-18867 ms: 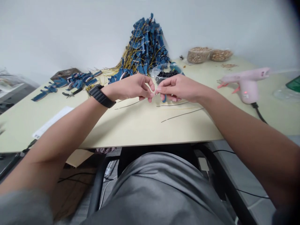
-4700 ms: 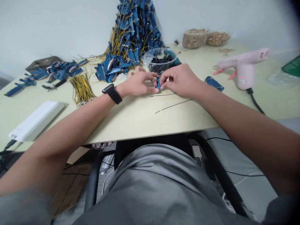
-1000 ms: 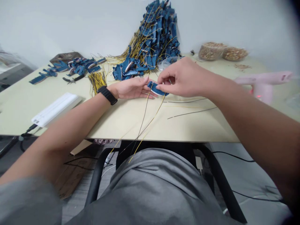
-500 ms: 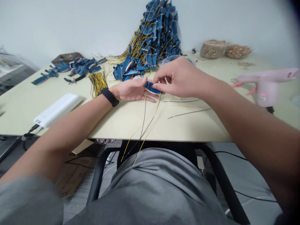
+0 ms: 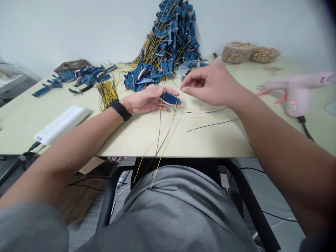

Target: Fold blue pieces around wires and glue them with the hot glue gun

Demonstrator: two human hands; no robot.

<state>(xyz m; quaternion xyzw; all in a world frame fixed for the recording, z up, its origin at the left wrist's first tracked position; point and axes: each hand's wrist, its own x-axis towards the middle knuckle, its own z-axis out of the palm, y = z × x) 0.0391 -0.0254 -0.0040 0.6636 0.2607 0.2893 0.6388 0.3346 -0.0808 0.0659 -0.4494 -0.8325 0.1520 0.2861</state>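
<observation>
A blue, curved piece with a pale edge [image 5: 170, 99] lies across the fingers of my left hand [image 5: 147, 100], with the thumb at its left end. Thin yellow and black wires [image 5: 164, 141] run from both its ends, crossing as they hang past the table's front edge. Just right of the piece, and apart from it, is my right hand [image 5: 210, 84], thumb and forefinger pinched together. Anything between those fingertips is too small to make out. More loose wires [image 5: 207, 112] lie on the table below that hand.
A tall heap of blue wired pieces [image 5: 173, 38] rises at the back, with more blue pieces [image 5: 91, 75] to its left. Cutting pliers [image 5: 80, 90], a yellow wire bundle [image 5: 107, 94] and a white power strip [image 5: 61, 124] lie left. A pink glue gun [image 5: 295, 91] stands right.
My right hand has come away from the blue piece and moved right, fingertips still together. The piece stays in my left hand, more of its face now visible.
</observation>
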